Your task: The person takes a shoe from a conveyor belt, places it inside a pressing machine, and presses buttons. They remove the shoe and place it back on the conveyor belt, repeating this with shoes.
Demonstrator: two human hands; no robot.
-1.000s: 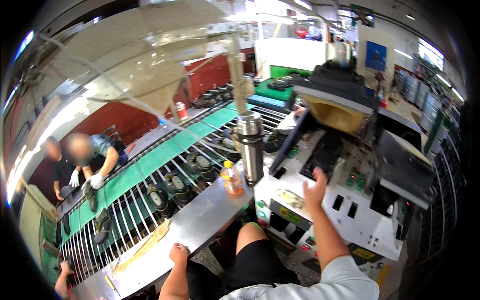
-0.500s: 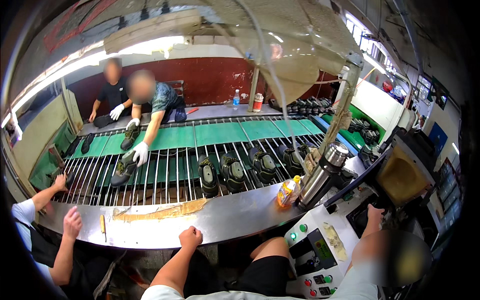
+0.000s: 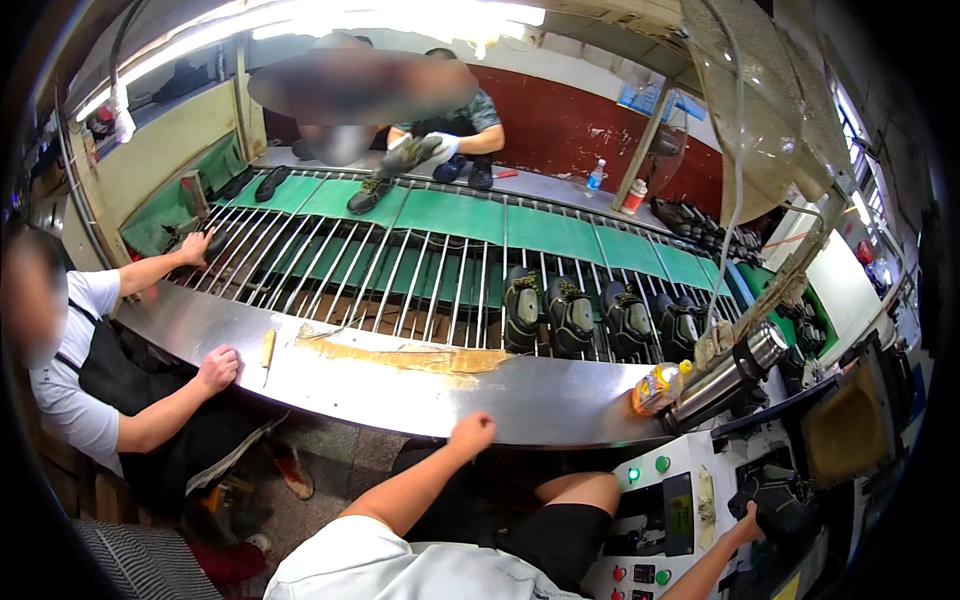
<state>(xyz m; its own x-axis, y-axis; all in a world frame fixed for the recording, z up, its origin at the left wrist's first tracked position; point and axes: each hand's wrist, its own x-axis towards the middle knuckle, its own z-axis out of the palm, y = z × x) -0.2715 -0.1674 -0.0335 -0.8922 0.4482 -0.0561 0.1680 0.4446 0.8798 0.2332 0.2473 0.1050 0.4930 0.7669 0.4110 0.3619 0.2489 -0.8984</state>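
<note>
My left hand (image 3: 472,432) is curled into a loose fist at the near edge of the metal table (image 3: 560,400), with nothing visible in it. Down at the right, my right hand (image 3: 745,525) grips a dark shoe (image 3: 780,498) beside the white control box (image 3: 645,520) with green and red buttons. The palm side of that hand is partly hidden. Several dark work shoes (image 3: 570,318) stand on the metal rollers (image 3: 400,270) beyond the table.
At the left a co-worker's hand (image 3: 197,246) touches a dark shoe. Across the rollers, a gloved co-worker holds a shoe (image 3: 408,155) above the green belt (image 3: 450,215). A steel thermos (image 3: 725,375), a yellow-capped bottle (image 3: 660,388) and a wooden-handled tool (image 3: 268,348) are on the table.
My view has turned left. My right hand has come back from the machine opening, and a dark shoe now shows in it. The gloved co-worker has lifted a shoe off the rollers.
</note>
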